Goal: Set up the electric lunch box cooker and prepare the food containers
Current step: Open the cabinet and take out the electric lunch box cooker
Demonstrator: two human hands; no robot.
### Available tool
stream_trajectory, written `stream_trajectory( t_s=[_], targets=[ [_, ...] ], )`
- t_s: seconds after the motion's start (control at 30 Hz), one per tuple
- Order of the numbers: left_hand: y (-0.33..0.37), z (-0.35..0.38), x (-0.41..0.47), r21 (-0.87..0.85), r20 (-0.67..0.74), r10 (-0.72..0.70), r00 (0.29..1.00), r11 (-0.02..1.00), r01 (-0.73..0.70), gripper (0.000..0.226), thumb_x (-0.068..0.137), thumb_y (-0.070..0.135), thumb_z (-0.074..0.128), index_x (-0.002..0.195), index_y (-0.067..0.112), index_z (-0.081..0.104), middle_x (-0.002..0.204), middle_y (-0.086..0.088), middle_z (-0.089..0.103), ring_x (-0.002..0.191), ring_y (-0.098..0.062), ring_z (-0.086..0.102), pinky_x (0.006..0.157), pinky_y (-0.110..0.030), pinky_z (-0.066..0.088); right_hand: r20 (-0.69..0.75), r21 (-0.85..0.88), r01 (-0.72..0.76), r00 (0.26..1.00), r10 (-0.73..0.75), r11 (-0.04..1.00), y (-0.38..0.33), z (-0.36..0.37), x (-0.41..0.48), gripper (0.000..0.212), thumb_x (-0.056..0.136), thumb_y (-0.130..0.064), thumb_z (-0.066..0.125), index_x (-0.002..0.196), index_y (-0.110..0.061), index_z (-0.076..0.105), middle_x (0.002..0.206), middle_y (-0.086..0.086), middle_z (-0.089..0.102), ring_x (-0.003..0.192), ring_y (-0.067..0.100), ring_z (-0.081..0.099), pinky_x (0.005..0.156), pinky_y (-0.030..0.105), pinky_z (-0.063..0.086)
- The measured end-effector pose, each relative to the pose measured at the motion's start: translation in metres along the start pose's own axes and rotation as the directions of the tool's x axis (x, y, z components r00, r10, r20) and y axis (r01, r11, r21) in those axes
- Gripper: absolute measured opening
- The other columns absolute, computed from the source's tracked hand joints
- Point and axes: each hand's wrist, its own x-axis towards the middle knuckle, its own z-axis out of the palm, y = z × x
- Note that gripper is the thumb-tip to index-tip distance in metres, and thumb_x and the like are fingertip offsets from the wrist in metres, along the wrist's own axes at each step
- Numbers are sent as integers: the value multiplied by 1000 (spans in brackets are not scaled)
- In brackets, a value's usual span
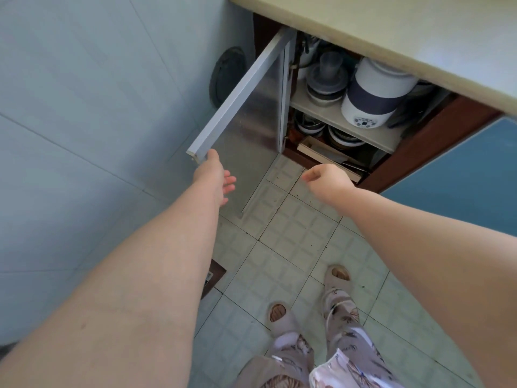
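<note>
One white-and-navy cooker (375, 99) sits on the upper of two shelves (321, 110); left hand (216, 177) grip apart beside the door (246, 107), right hand (326, 179) loosely curled, empty, over tiled floor (279, 247).

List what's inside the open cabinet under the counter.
Upper shelf: white-and-navy electric cooker, stacked lidded containers. Below: bowls and a flat box. The counter hides the cabinet's right and back.

Your cooker (373, 98) is white with a dark navy band round the middle. Cabinet door (246, 107) is pale grey, its inner face dull silver. Counter (405, 32) is beige, cabinet frame (436, 141) reddish brown, next panel (470, 169) blue. Floor tiles (279, 247) are pale green, square-embossed. Your trousers (344, 359) are lilac with a brown butterfly-like print; slippers (279, 315) are beige.
</note>
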Motion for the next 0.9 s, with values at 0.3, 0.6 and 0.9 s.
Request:
stream_trajectory(
  t_s=[0.3, 0.6, 0.9],
  targets=[
    [8, 73, -27, 128, 253, 47, 966, 988, -81, 41, 99, 45, 38, 106, 13, 62, 103, -1, 68, 91, -18, 63, 90, -38, 44, -145, 81, -99, 983, 110, 992, 46, -55, -2, 37, 92, -5, 46, 117, -20, 67, 128, 3, 61, 113, 24, 59, 90, 31, 49],
    [18, 177, -16, 230, 346, 18, 938, 968, -104, 39, 99, 43, 41, 112, 13, 63, 106, -1, 68, 95, -17, 63, 90, -38, 45, -172, 216, -213, 952, 252, 953, 113, -92, 55, 32, 93, -6, 47, 110, -19, 70, 125, 5, 62, 111, 25, 59, 83, 24, 44],
    [15, 272, 37, 204, 373, 93, 923, 962, -179, 23, 98, 33, 45, 85, 18, 58, 77, 3, 63, 66, -11, 57, 64, -26, 40, -195, 347, -201, 940, 280, 916, 159, -99, 148, 28, 88, -9, 52, 100, -23, 73, 115, 6, 69, 93, 20, 59, 94, 32, 50]
  ],
)
